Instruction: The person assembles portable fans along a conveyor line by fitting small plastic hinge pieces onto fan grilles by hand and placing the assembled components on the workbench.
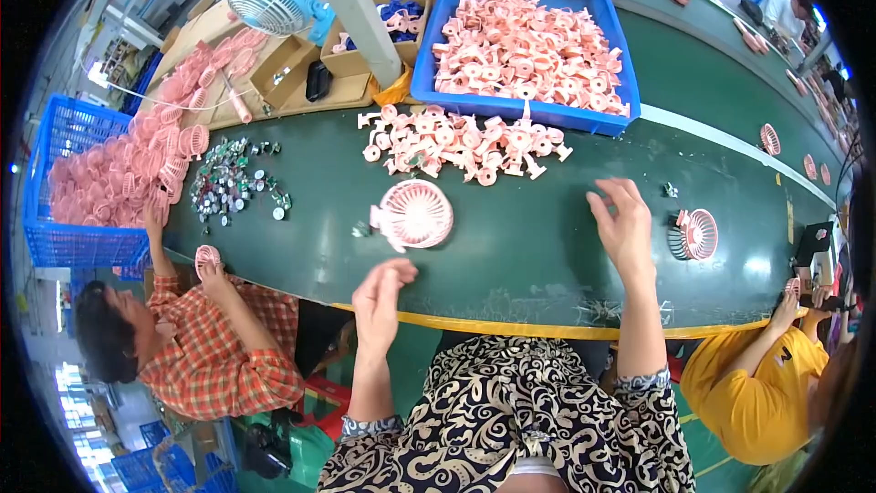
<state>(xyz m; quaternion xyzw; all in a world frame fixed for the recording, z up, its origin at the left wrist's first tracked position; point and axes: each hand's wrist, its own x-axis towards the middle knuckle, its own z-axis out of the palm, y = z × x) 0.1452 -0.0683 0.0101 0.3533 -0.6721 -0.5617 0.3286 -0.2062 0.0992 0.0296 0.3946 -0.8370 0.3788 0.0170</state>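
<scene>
A pink round fan housing [420,215] with radial slats lies on the green work surface [529,274] in front of me. My left hand [379,299] hovers just below it, fingers loosely stretched and nothing seen in them. Farther right, my right hand [625,226] is raised over the surface, thumb and fingers apart and holding nothing. To its right lies another pink fan housing [698,235] with a dark part at its edge. A small green piece [671,190] lies beyond that housing, and another small green part [362,230] is left of the nearer one.
Pink brackets [465,141] are heaped before a blue tray [525,117] of similar parts. Small circuit boards with round components [237,178] lie left, near a blue crate [82,245] of pink grilles. Co-workers sit on both sides, in a checked shirt [219,365] and yellow shirt [753,393].
</scene>
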